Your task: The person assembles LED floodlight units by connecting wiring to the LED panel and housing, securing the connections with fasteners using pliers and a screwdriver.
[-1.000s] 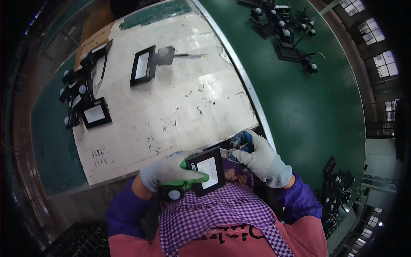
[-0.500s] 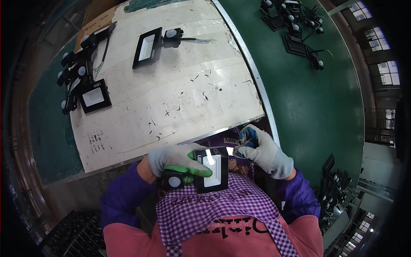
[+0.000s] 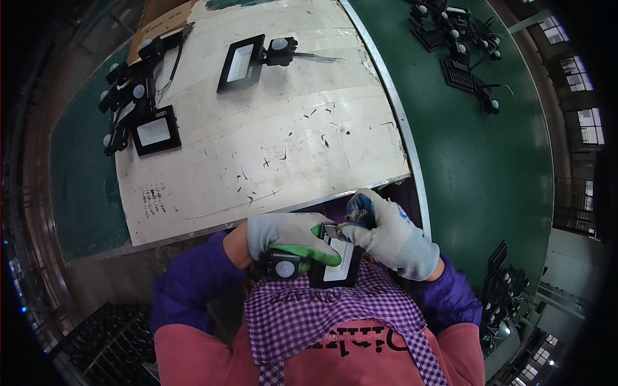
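Note:
My left hand [image 3: 290, 237], in a grey glove with green-coated fingers, grips a black LED floodlight [image 3: 336, 273] in front of the apron. The thumb lies across its pale front panel. A motion sensor [image 3: 284, 267] with a round white dome hangs at the floodlight's left side. My right hand [image 3: 391, 237], in a pale glove with blue-stained fingertips, is at the floodlight's upper right corner. Its fingers are pinched together; whatever is between them is hidden.
A white worn board [image 3: 212, 148] carries dark scraps, one floodlight [image 3: 241, 63] and a pile of floodlights [image 3: 154, 130] at left. A metal edge [image 3: 404, 122] divides it from a green table [image 3: 476, 161] holding more lights [image 3: 462, 76]. Black parts [image 3: 122, 344] fill the lower left.
My right hand has come down and left onto the floodlight's corner, where before there was a gap. The whole view has shifted slightly; my left hand keeps its grip.

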The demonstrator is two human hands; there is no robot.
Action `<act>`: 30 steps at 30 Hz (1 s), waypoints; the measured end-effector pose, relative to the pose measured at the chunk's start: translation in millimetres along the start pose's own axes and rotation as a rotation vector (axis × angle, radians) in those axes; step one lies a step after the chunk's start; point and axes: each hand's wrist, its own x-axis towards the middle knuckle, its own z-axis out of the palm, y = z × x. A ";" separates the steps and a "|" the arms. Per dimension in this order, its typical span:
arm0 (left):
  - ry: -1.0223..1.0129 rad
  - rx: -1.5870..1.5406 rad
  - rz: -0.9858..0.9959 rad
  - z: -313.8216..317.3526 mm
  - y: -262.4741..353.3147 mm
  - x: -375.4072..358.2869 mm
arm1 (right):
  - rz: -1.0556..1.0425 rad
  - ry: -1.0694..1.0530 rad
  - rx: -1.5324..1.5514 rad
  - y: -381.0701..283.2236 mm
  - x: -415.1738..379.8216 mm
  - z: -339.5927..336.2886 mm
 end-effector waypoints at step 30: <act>0.117 -0.176 0.006 4.5 -16.8 -7.7 | 0.084 0.043 0.680 58.3 -13.1 4.8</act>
